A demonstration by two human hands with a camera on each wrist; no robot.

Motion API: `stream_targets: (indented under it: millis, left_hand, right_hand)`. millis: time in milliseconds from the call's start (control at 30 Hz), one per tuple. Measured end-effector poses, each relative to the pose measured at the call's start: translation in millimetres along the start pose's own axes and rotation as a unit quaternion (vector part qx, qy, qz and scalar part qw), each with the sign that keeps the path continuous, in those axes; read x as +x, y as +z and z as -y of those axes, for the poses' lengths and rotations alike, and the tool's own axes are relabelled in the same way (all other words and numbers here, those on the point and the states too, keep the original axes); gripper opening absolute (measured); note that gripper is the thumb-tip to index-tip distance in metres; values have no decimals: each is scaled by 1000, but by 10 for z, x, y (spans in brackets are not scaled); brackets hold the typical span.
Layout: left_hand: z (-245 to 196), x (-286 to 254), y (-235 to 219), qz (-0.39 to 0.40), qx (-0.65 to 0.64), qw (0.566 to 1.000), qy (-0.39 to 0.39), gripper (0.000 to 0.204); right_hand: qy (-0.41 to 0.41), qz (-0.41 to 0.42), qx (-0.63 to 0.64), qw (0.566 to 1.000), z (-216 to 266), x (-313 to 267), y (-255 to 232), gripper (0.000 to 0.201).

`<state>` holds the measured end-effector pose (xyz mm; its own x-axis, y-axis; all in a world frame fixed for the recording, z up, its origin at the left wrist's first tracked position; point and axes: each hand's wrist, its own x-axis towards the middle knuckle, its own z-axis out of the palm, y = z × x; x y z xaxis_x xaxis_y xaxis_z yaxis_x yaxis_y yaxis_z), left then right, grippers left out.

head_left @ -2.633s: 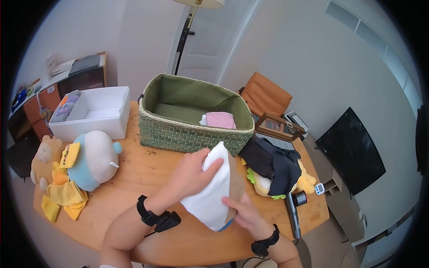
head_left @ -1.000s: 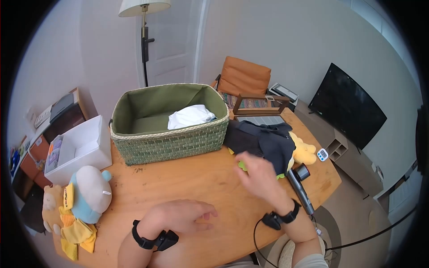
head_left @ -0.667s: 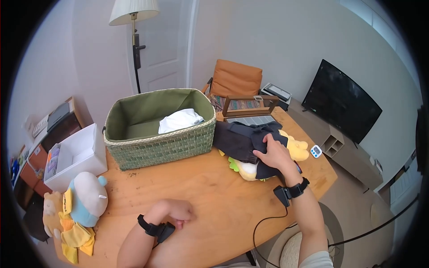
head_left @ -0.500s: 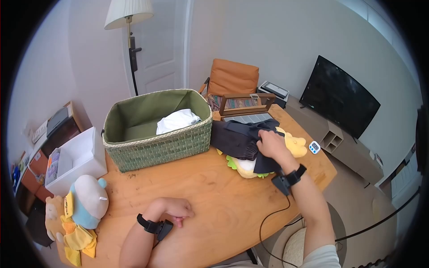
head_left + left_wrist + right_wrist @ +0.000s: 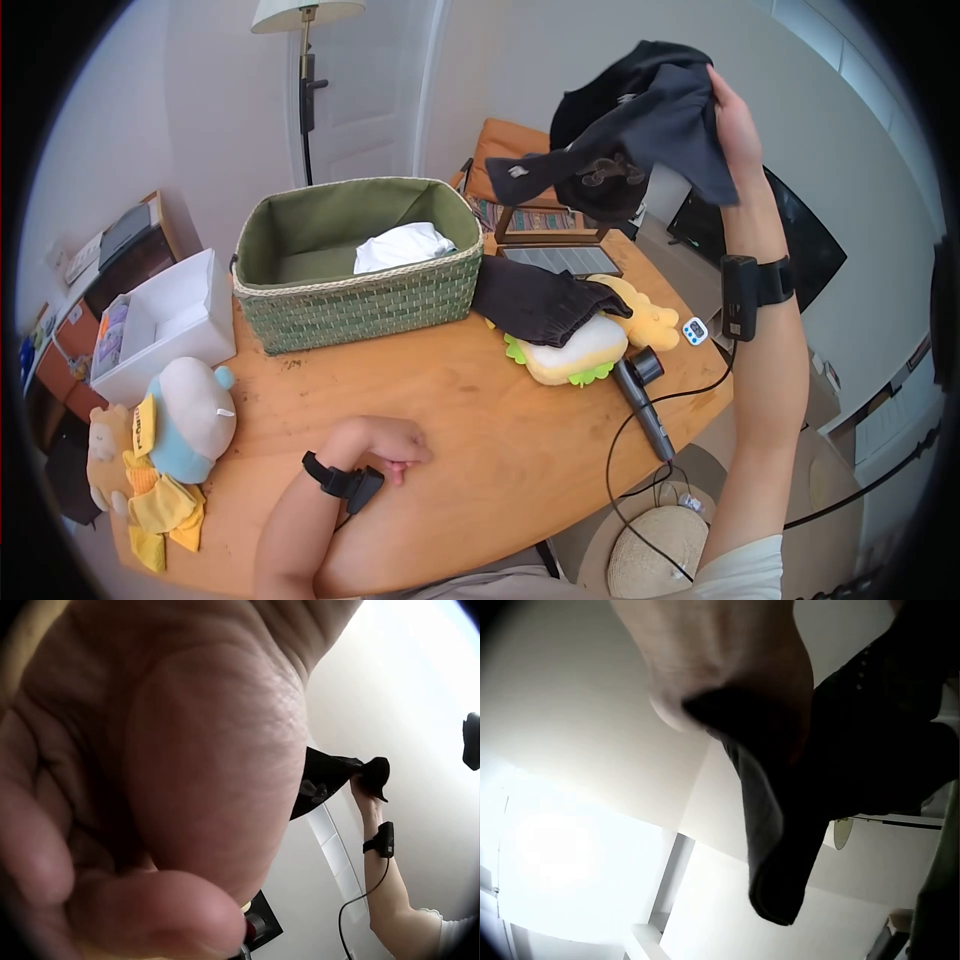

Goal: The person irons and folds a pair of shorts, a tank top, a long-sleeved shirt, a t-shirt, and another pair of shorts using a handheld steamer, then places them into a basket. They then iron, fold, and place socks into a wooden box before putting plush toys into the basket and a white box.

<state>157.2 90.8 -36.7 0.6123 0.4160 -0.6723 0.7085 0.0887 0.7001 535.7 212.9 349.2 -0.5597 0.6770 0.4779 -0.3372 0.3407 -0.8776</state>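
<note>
My right hand [image 5: 738, 135] is raised high at the right and grips a dark garment [image 5: 655, 125] by its edge. The cloth hangs out leftward in loose folds with small pale prints, well above the table. In the right wrist view the garment [image 5: 870, 757] hangs as a dark shape below the hand. My left hand [image 5: 390, 446] rests on the wooden table, fingers loosely curled and holding nothing; the left wrist view shows its palm [image 5: 210, 750] close up. Another black garment [image 5: 545, 300] lies over a sandwich-shaped plush [image 5: 575, 352] beside the basket.
A green woven basket [image 5: 370, 314] holds a white folded cloth [image 5: 403, 247]. At left stand a white divided box [image 5: 175, 345] and plush toys [image 5: 195, 420]. A grey hair dryer [image 5: 645, 405], a yellow plush [image 5: 645, 315] and a small timer [image 5: 695, 331] lie at right.
The white cloth went from both hands into the basket. My right hand then reached to the dark pile and lifted the upper garment high, uncovering the sandwich plush. The left hand settled on the table.
</note>
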Motion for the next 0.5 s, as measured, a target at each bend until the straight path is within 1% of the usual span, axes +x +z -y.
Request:
stream_targets:
  millis: [33, 100, 133, 167, 200, 233, 267, 300, 333, 367, 400, 433, 467, 500]
  left_hand:
    - [2, 7, -20, -3, 2, 1000, -1, 35]
    - [10, -14, -29, 38, -12, 999, -11, 30]
    - [20, -86, -40, 33, -13, 999, -12, 30]
    - [25, -200, -81, -27, 18, 998, 50, 26]
    - [2, -331, -137, -87, 52, 989, 112, 26]
    - [-143, -573, -148, -96, 59, 988, 109, 26]
    - [-386, -893, -101, -176, 111, 971, 120, 35]
    - [-558, -1080, -50, -249, 157, 947, 130, 46]
    - [-626, -1121, -38, -246, 151, 949, 125, 46]
    - [-679, -1151, -33, -351, 206, 870, 278, 47]
    - [-734, -1194, -9, -445, 256, 751, 416, 48]
    - [-836, -1288, 70, -447, 257, 753, 409, 48]
    - [-978, -1404, 168, -336, 182, 857, 347, 48]
    - [-1085, -1453, 230, -215, 100, 932, 275, 50]
  right_hand:
    - [-3, 1, 0, 1000, 29, 16, 64, 46]
    - [64, -11, 16, 998, 91, 65, 361, 46]
    - [118, -48, -18, 992, 136, 19, 593, 42]
    - [114, -43, -16, 992, 70, -12, 713, 42]
    - [149, -47, 2, 988, 3, -32, 827, 38]
    - [179, -49, 18, 982, -72, -55, 982, 35]
    - [109, -177, -46, 977, -207, -124, 1320, 28]
    - [138, -185, -43, 972, -301, -148, 1452, 25]
    - [160, -152, -13, 975, -371, -204, 1530, 26]
    - [182, -117, 20, 976, -426, -259, 1606, 26]
    - [186, -113, 26, 976, -466, -309, 1696, 26]
    - [176, -106, -6, 979, -487, -353, 1787, 29]
    - [162, -99, -38, 981, -507, -383, 1843, 32]
    - [160, -95, -32, 982, -542, -398, 1843, 32]
